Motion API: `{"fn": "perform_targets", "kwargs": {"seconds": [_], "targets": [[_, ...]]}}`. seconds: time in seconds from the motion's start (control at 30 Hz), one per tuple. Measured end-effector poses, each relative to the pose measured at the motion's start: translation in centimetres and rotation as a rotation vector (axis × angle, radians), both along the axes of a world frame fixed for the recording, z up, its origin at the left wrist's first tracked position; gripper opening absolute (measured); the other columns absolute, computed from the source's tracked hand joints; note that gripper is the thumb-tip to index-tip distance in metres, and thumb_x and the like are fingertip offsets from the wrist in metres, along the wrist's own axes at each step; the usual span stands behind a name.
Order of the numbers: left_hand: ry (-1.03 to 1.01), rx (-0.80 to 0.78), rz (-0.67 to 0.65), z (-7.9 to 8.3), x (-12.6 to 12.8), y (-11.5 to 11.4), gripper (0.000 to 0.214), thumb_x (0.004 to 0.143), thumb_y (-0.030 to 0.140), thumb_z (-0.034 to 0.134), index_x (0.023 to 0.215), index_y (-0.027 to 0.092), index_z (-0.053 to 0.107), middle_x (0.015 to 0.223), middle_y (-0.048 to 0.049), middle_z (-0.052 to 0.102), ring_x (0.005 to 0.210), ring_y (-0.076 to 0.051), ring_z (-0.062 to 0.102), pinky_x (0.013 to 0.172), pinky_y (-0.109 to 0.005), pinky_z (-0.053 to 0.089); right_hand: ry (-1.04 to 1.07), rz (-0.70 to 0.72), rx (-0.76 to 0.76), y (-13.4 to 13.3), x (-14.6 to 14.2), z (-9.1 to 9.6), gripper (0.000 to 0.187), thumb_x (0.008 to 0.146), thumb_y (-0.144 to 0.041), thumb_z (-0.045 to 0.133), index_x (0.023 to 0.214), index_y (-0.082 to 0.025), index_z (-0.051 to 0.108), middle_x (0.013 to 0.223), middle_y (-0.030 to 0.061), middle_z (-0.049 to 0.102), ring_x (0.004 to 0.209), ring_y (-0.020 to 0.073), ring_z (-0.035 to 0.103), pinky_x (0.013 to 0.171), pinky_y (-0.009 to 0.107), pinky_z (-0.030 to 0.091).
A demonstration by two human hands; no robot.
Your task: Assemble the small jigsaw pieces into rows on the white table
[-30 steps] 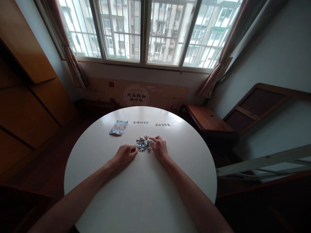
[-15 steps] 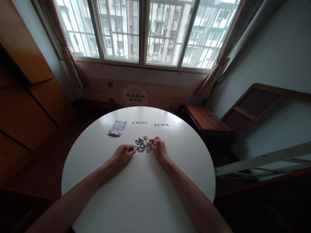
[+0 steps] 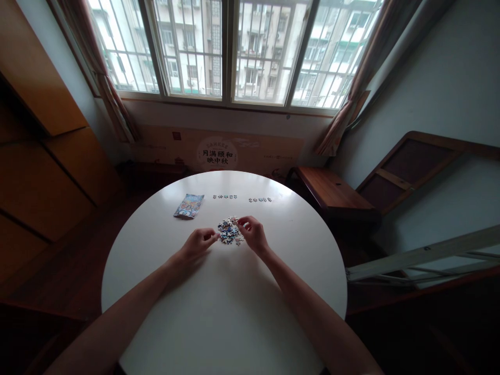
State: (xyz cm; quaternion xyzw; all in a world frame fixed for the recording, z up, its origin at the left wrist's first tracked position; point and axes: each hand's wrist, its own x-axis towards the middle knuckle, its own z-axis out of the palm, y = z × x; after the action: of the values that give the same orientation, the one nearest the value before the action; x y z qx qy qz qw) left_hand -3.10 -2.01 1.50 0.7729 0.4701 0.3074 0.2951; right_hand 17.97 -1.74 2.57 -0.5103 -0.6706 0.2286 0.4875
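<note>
Two short rows of puzzle pieces (image 3: 225, 197) are laid out on the tabletop (image 3: 219, 302); many more sit in the pile (image 3: 227, 232). The left hand (image 3: 199, 242) and right hand (image 3: 253, 234) curl beside it, maybe pinching pieces; that's unclear.

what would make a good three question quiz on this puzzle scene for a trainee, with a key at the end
1. True or false: the left hand is at the left side of the heap of jigsaw puzzle pieces, and the right hand is at its right side.
2. How many short rows of puzzle pieces lie beyond the heap on the round white table?
3. Where does the illustrated packet lie? A: right of both rows. B: left of both rows. C: between the two rows.

Key: 1 true; 2 two; 3 B.
</note>
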Motion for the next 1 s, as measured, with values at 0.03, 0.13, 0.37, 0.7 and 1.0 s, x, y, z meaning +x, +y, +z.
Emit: {"fn": "perform_targets", "kwargs": {"seconds": [0.03, 0.13, 0.37, 0.7, 1.0], "targets": [[-0.054, -0.015, -0.009, 0.1, 0.0, 0.0, 0.04, 0.083, 0.046, 0.048, 0.069, 0.011, 0.062, 0.057, 0.0018, 0.047, 0.054, -0.008, 0.037, 0.051, -0.02, 0.029, 0.047, 0.038, -0.003, -0.2, -0.4, 0.4, 0.015, 0.08, -0.03, 0.058, 0.081, -0.018, 0.065, 0.084, 0.0039, 0.066, 0.061, 0.0118, 0.056, 0.059, 0.024, 0.046], [-0.203, -0.095, -0.035, 0.3, 0.2, 0.1, 0.041, 0.082, 0.047, 0.05, 0.079, 0.009, 0.065, 0.054, 0.0026, 0.046, 0.049, -0.007, 0.036, 0.045, -0.019, 0.028, 0.145, 0.127, -0.068, -1.0, -1.6, 0.8, 0.015, 0.077, -0.031, 0.062, 0.078, -0.017, 0.066, 0.079, 0.0037, 0.066, 0.06, 0.012, 0.057, 0.056, 0.023, 0.047], [-0.384, -0.195, -0.036, 0.1, 0.5, 0.0, 0.04, 0.08, 0.046, 0.056, 0.084, 0.008, 0.065, 0.044, 0.0058, 0.041, 0.039, -0.005, 0.034, 0.039, -0.017, 0.024, 0.307, 0.193, -0.145, -2.6, -2.6, -1.5, 0.018, 0.073, -0.034, 0.067, 0.077, -0.016, 0.067, 0.068, 0.0025, 0.064, 0.053, 0.0109, 0.054, 0.049, 0.021, 0.042], [-0.396, -0.121, -0.061, -0.1, 1.2, -0.5, 0.033, 0.076, 0.042, 0.063, 0.081, 0.01, 0.067, 0.049, 0.0042, 0.046, 0.043, -0.006, 0.036, 0.041, -0.017, 0.027, 0.429, 0.228, -0.188, -2.3, -2.3, -2.5, 0.02, 0.072, -0.035, 0.069, 0.077, -0.016, 0.068, 0.06, 0.0009, 0.061, 0.048, 0.0096, 0.049, 0.043, 0.021, 0.038], [-0.24, 0.095, -0.057, -0.7, 1.3, -0.8, 0.025, 0.081, 0.035, 0.059, 0.089, 0.013, 0.068, 0.056, 0.0026, 0.05, 0.051, -0.007, 0.041, 0.049, -0.018, 0.034, 0.449, 0.253, -0.19, -1.8, -2.0, -2.9, 0.019, 0.071, -0.034, 0.07, 0.077, -0.016, 0.069, 0.063, 0.0021, 0.063, 0.052, 0.0117, 0.053, 0.048, 0.022, 0.041]]}}
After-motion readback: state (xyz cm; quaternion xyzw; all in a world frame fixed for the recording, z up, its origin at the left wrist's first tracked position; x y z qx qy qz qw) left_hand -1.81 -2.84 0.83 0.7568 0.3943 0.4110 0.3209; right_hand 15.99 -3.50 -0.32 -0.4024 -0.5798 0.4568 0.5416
